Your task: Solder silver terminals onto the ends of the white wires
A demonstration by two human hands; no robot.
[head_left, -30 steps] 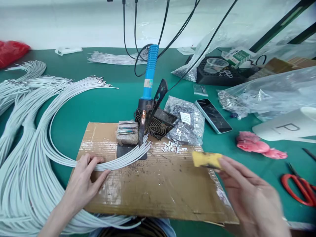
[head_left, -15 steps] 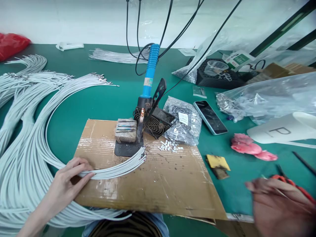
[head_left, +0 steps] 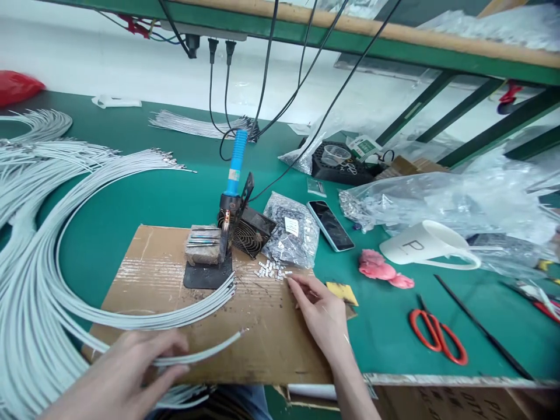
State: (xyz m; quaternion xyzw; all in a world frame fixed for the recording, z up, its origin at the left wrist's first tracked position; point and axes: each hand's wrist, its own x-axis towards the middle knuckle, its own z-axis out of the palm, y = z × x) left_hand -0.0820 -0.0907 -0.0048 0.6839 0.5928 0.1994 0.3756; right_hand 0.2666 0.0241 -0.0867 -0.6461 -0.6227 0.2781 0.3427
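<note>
My left hand (head_left: 131,367), partly blurred, is closed on a white cable (head_left: 214,350) at the front left of the cardboard. The cable's bare end points right, toward the board's middle. Behind it, a bunch of white cables (head_left: 175,318) lies on the cardboard (head_left: 262,326), tips fanned out. My right hand (head_left: 321,312) reaches in from the right. Its thumb and forefinger come together at the edge of a pile of small white pieces (head_left: 269,269); anything between them is too small to make out.
A blue-handled soldering iron (head_left: 236,160) stands in its holder behind the cables. Beside it lie a bag of parts (head_left: 291,230) and a phone (head_left: 330,226). To the right are a yellow sponge (head_left: 343,293), red-handled scissors (head_left: 437,335), pink cloth (head_left: 382,269) and a white mug (head_left: 426,248).
My right hand has moved left from beside the scissors to the white pieces. My left hand has come nearer to me, with one cable apart from the bunch. The camera has tilted up.
</note>
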